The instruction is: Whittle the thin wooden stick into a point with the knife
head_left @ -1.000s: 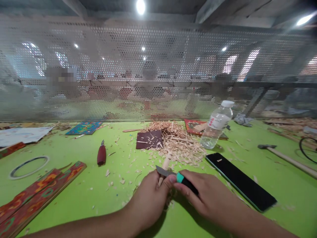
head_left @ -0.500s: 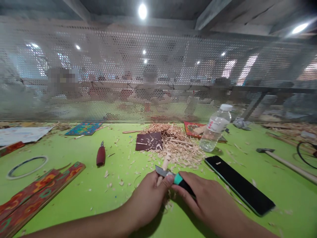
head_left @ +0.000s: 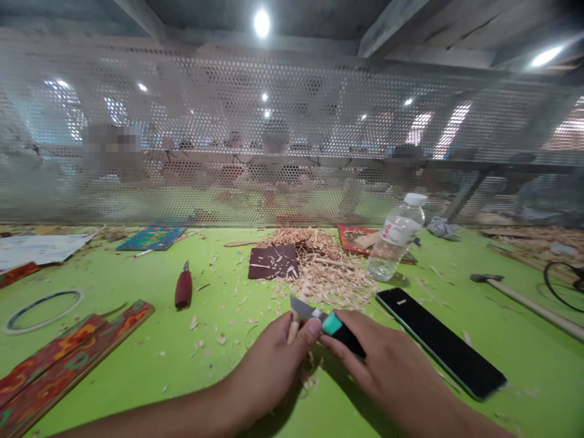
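My left hand (head_left: 269, 365) is closed around a thin, pale wooden stick (head_left: 293, 330), whose lower part is hidden in the fist. Its thumb presses near the base of the blade. My right hand (head_left: 383, 365) grips a utility knife (head_left: 342, 333) with a black and teal handle. The knife's metal blade lies across the stick and points to the upper left. Just beyond both hands, a heap of wood shavings (head_left: 328, 261) spreads over the green table (head_left: 182, 371). A dark brown sheet, likely sandpaper (head_left: 274, 261), rests at the heap's left side with shavings on it.
Right of my hands lie a black phone (head_left: 438, 340) and a hammer (head_left: 524, 298); a water bottle (head_left: 396, 237) stands behind the phone. To the left are a red-handled carving tool (head_left: 183, 289), painted boards (head_left: 77, 359) and a tape ring (head_left: 43, 310). A perforated screen (head_left: 219, 182) borders the back.
The knife blade has shifted slightly up along the stick, away from me, with my right hand. My left hand keeps its hold, and the camera view has moved a little.
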Available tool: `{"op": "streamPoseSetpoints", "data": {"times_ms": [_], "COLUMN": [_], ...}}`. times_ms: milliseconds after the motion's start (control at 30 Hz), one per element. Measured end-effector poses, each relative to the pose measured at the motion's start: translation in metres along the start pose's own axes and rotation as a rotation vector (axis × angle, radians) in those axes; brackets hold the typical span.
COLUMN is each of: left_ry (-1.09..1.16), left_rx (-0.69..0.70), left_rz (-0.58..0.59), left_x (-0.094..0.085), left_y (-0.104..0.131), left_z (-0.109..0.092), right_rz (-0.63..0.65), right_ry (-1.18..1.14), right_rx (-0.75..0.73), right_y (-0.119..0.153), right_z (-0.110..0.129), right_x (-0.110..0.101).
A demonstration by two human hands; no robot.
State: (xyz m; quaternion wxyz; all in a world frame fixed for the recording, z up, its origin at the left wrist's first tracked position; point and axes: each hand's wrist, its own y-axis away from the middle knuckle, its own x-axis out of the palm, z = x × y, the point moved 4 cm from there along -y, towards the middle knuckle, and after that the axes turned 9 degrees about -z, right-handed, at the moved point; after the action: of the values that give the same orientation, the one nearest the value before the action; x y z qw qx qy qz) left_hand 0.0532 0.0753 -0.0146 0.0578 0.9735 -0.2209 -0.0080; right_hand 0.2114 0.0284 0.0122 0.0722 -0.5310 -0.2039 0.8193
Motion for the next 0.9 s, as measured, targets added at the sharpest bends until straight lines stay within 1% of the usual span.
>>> {"op": "streamPoseSetpoints", "data": {"times_ms": [100,167,233,300,400,500,667,733,800,900], "left_ry": [-0.006,-0.026,-0.031,-0.004,0.164,0.341,0.366,0.362,0.334,0.253], "left_rx": [0.007,0.017,0.038,0.059,0.066,0.040,0.036,0.024,0.013,0.040], "left_rz": [0.046,0.090,0.155,0.214,0.298,0.379,0.365,0.357,0.351,0.334], "left_x": [-0.003,-0.004,-0.004,0.000,0.008,0.015,0.016,0.015,0.015,0.012], "left_y": [0.000,0.001,0.002,0.004,0.007,0.010,0.010,0.010,0.009,0.009], "left_z": [0.003,0.005,0.005,0.003,-0.003,-0.006,-0.004,-0.003,-0.002,-0.001], "right_rz": [0.028,0.033,0.031,0.036,0.040,0.017,-0.011,-0.026,-0.049,-0.051], "right_ry": [-0.142,-0.223,-0.285,-0.336,-0.384,-0.402,-0.359,-0.342,-0.325,-0.327], "right_rx": [0.141,0.209,0.244,0.248,0.240,0.248,0.202,0.207,0.221,0.224], "right_y": [-0.006,-0.011,-0.013,-0.013,-0.011,-0.008,-0.006,-0.006,-0.006,-0.006], "right_z": [-0.002,-0.002,-0.002,-0.002,-0.001,-0.001,0.002,0.002,0.001,-0.001], "right_x": [-0.006,-0.008,-0.008,-0.006,0.000,0.003,0.004,0.004,0.003,0.004]}}
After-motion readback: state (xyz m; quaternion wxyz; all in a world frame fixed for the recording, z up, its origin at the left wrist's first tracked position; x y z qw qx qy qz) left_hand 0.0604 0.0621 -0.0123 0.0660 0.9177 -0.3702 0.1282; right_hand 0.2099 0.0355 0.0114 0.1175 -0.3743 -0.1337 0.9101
